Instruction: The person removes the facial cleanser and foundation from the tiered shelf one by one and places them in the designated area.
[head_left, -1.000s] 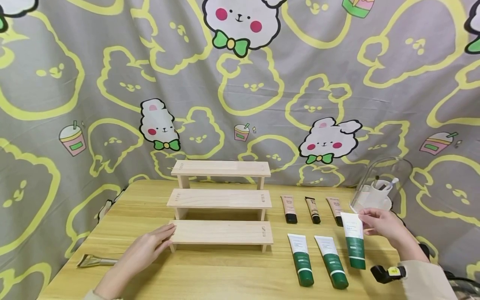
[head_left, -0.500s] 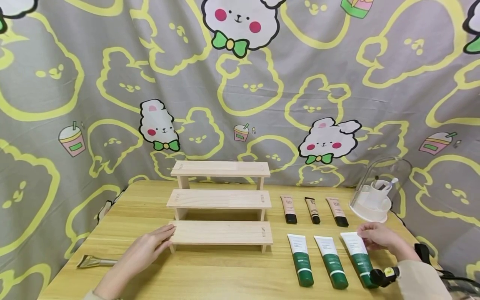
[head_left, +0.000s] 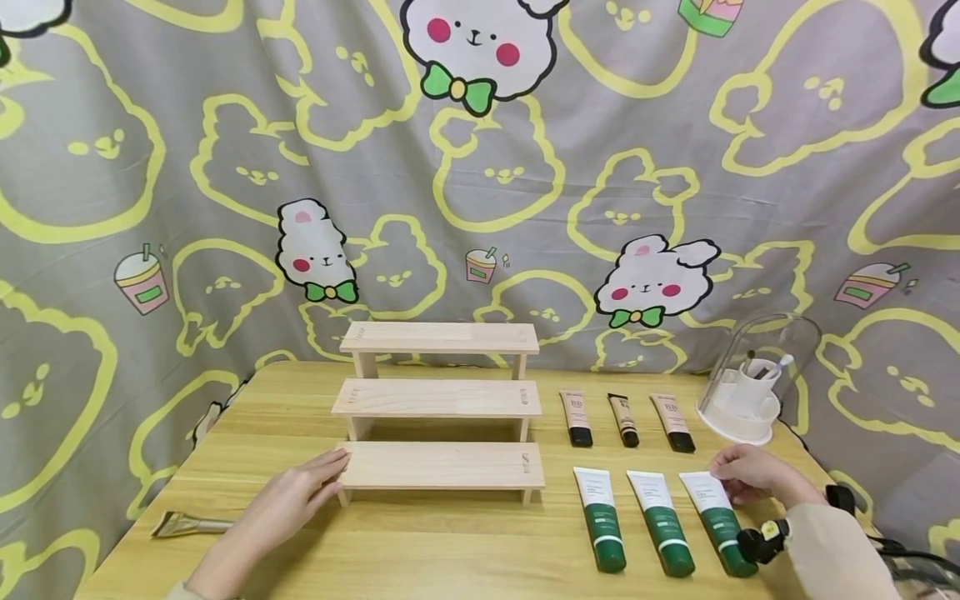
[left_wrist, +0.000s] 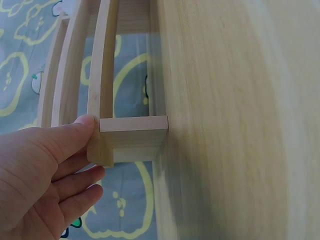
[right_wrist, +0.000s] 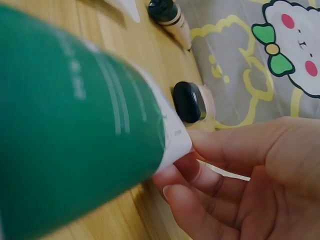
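A three-tier wooden display shelf (head_left: pixel 442 464) stands mid-table. At the left end of its lowest board, my left hand (head_left: pixel 296 492) holds the corner, with the thumb (left_wrist: pixel 82 122) against the board edge in the left wrist view. On the right, my right hand (head_left: pixel 753 475) pinches the white end of a green-and-white squeeze tube (head_left: pixel 718 521). That tube lies beside two alike, a middle tube (head_left: pixel 662 525) and a left tube (head_left: pixel 600 521). In the right wrist view, the held tube's green body (right_wrist: pixel 85 130) fills the left side, and thumb and fingers meet at its white end.
Behind the green tubes lie a pink BB cream tube (head_left: pixel 576 418), a smaller beige tube (head_left: pixel 622 421) and another pink tube (head_left: pixel 672 423). A clear-domed brush holder (head_left: pixel 738 408) stands at back right. A flat brush (head_left: pixel 187 524) lies at left; a patterned curtain (head_left: pixel 465 192) hangs behind.
My right hand has lowered the third green-and-white tube from above the table down into line with the other two. The left hand stays at the shelf.
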